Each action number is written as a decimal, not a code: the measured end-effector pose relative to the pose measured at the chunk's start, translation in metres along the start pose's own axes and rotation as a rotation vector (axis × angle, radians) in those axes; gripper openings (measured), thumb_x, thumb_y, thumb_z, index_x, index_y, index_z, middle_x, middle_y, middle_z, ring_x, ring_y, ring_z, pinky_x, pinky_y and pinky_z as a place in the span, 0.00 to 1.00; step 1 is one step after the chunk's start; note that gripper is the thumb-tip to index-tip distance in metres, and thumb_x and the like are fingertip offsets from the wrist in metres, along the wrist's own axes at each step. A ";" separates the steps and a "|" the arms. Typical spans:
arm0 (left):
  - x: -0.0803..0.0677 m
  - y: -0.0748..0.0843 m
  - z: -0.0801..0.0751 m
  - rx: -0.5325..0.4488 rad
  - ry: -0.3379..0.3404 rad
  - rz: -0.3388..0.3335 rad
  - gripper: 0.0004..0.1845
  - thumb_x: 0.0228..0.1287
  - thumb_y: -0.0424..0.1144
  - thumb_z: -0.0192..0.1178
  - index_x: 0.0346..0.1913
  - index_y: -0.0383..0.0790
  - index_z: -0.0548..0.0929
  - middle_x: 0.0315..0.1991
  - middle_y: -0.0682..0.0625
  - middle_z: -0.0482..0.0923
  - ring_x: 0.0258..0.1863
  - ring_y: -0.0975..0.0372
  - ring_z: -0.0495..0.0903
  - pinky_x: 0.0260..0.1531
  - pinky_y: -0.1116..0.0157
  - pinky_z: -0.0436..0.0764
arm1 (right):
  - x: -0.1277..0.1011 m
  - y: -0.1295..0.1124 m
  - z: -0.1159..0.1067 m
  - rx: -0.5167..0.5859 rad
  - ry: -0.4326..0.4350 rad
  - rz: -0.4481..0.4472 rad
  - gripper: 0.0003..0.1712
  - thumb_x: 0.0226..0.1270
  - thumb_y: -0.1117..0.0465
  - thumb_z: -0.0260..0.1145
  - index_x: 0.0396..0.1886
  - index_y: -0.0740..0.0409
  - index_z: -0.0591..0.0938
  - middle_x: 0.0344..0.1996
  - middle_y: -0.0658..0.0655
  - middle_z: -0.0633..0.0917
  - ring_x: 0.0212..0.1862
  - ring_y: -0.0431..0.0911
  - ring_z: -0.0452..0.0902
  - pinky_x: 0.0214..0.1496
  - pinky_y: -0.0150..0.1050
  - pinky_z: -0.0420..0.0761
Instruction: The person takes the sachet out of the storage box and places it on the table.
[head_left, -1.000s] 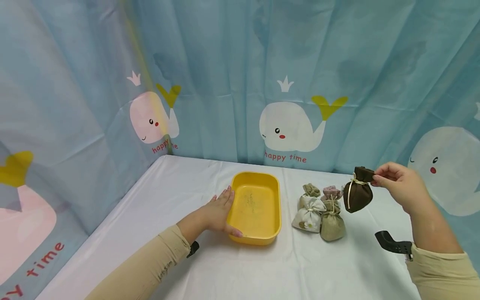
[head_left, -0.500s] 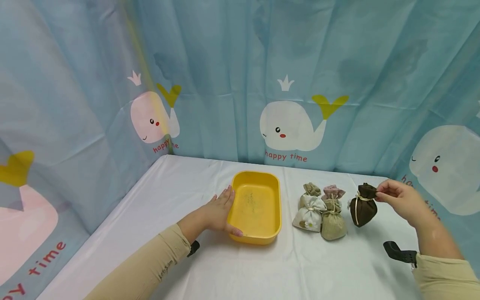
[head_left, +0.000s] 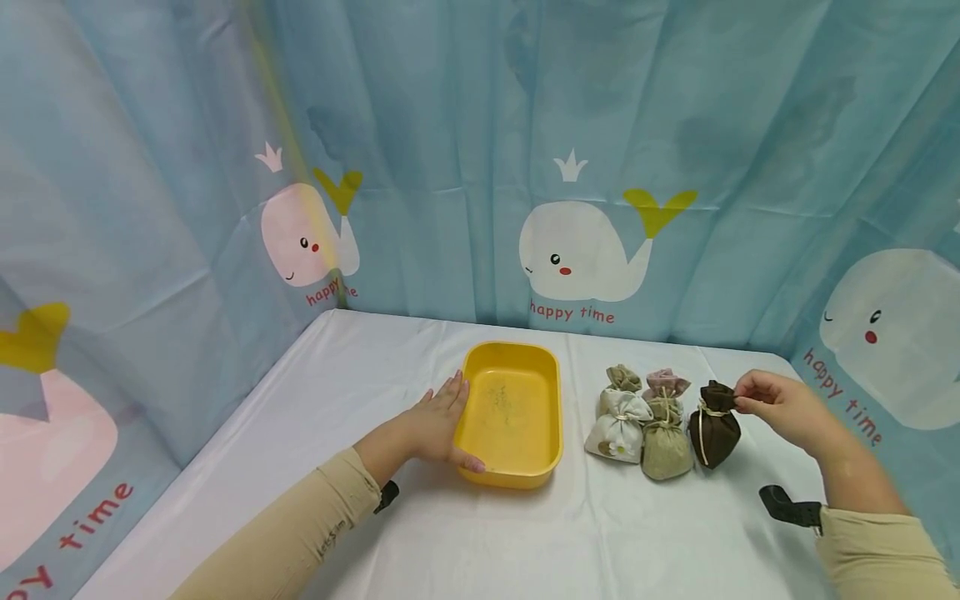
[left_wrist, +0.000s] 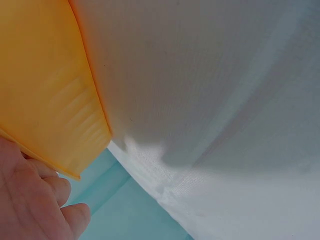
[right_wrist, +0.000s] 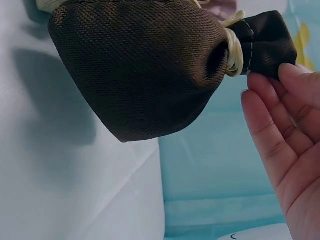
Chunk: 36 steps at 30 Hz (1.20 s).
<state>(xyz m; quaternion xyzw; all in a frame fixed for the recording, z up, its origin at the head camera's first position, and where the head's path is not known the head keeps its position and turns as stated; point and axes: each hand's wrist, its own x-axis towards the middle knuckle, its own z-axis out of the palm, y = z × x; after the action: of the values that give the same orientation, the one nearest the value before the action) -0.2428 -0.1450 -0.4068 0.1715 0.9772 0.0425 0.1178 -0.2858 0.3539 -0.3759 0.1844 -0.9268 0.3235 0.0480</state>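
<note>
— Grip, right side? Right hand pinches the tied neck of the brown pouch between thumb and fingertips; pouch rests on the white tablecloth, at the right end of the pouch cluster, just beside the olive pouch.

— Left side? Left hand lies flat, fingers straight along the left wall of the yellow tray, thumb at the near corner.

— Room to move? Open cloth in front of tray and pouches, more on the far left. Whale-print curtain closes off the back and both sides; right hand sits near the right curtain.

— Hidden or unclear? Pink-topped pouch is mostly behind the olive one. Tan pouch is half behind the white floral pouch. Left wrist view shows only tray edge, cloth, fingers. Specks in tray bottom, cannot make out.

— Count? Pouches five. Tray one. Black wrist mount on right forearm, one fully seen.
</note>
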 end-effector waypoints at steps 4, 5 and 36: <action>0.001 0.000 0.001 0.008 -0.010 -0.002 0.77 0.20 0.86 0.45 0.71 0.35 0.36 0.72 0.44 0.27 0.71 0.56 0.33 0.66 0.52 0.45 | 0.000 0.001 0.008 0.004 -0.050 0.034 0.04 0.64 0.64 0.60 0.32 0.61 0.75 0.31 0.55 0.81 0.34 0.32 0.76 0.34 0.28 0.75; 0.000 -0.001 0.001 0.010 -0.015 -0.005 0.77 0.20 0.86 0.44 0.71 0.36 0.36 0.72 0.44 0.27 0.71 0.56 0.33 0.67 0.52 0.45 | 0.000 0.001 0.011 0.007 -0.063 0.041 0.04 0.64 0.64 0.60 0.32 0.61 0.75 0.31 0.55 0.80 0.34 0.33 0.75 0.34 0.29 0.75; -0.002 -0.004 -0.006 0.013 -0.021 -0.037 0.57 0.48 0.80 0.32 0.72 0.42 0.38 0.72 0.46 0.29 0.71 0.55 0.34 0.65 0.47 0.36 | 0.025 -0.040 0.018 -0.302 -0.060 -0.059 0.18 0.65 0.68 0.56 0.54 0.67 0.71 0.49 0.70 0.76 0.52 0.66 0.69 0.52 0.60 0.68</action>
<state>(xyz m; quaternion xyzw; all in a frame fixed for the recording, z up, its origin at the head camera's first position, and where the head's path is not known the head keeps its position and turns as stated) -0.2436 -0.1502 -0.4015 0.1545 0.9792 0.0323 0.1276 -0.2941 0.3066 -0.3614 0.2116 -0.9601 0.1735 0.0570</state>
